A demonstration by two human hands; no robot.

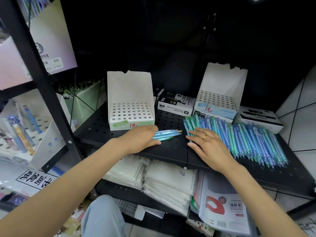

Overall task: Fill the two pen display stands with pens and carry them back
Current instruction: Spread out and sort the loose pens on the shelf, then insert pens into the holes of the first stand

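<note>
- Filling has barely begun: both pen display stands, the left stand [130, 106] and the right stand [217, 98], show only bare holes.
- The left hand [142, 140] grips a few blue-green pens [168, 134] near the black perforated shelf's [95, 129] front edge.
- The right hand [207, 146] lies flat, fingers straight, on the loose pen pile [248, 139] at the right end.
- Next, I'd say, comes upending pens into holes.
- Marker boxes [176, 104] crowd the back; free room lies between the hands.
</note>
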